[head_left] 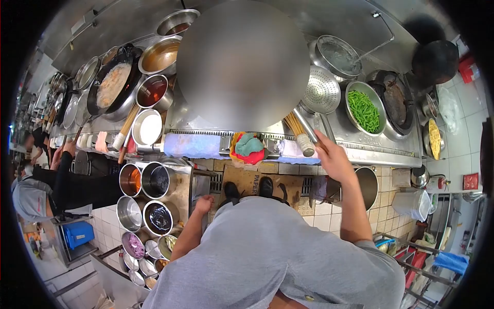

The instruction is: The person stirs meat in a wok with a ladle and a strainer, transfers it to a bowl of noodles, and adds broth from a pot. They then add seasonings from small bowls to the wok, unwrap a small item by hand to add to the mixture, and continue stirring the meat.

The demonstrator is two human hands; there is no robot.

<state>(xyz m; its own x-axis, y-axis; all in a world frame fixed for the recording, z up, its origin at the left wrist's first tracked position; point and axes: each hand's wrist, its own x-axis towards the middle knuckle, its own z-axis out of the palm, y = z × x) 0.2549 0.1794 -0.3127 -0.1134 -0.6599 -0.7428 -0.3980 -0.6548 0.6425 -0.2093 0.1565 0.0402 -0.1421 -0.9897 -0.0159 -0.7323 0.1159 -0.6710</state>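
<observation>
My right hand (pixel 331 157) is closed around a metal handle (pixel 305 122) at the stove's front edge; its far end disappears under a large blurred disc (pixel 244 62). Close beside that grip lies a bamboo wok brush (pixel 299 135) with a bound end. A perforated strainer (pixel 320 90) rests just behind, its own handle pointing toward me. My left hand (pixel 205 204) hangs low by my side with curled fingers, near the stand of pots, and nothing shows in it. Folded red, yellow and green cloths (pixel 248 147) sit at the front edge between the hands.
Green beans fill a bowl (pixel 365 109) beside a dark wok (pixel 397 100) at the right. Water runs into a steel basin (pixel 337 55). On the left, food fries in another wok (pixel 114 85), where a co-worker (pixel 56 175) stands. Sauce pots (pixel 158 219) flank my left side.
</observation>
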